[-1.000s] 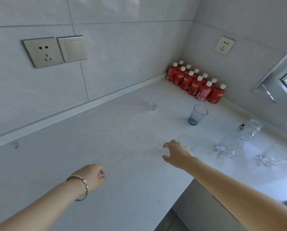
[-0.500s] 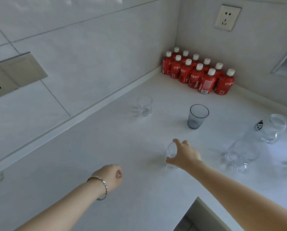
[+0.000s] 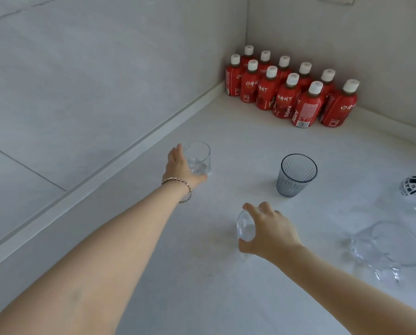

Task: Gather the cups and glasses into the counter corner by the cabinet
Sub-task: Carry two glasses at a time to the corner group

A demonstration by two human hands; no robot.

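Note:
A small clear tumbler [image 3: 199,157] stands near the back wall, and my left hand [image 3: 180,166] wraps around its near side. My right hand [image 3: 268,232] grips a second small clear glass [image 3: 245,228] in the middle of the white counter [image 3: 153,274]. A grey ribbed tumbler [image 3: 296,175] stands upright between them and the corner. A clear glass mug [image 3: 388,247] lies at the right, and a clear glass with a black label [image 3: 411,187] shows at the right edge, partly cut off.
Several red juice bottles [image 3: 289,93] with white caps fill the far corner where the two tiled walls meet. A raised white ledge [image 3: 119,153] runs along the back wall. Open counter lies between the bottles and the grey tumbler.
My left hand has reached forward from the near counter to the clear tumbler by the wall and closed on it. My right hand keeps its grip on the small glass. The view has tilted down.

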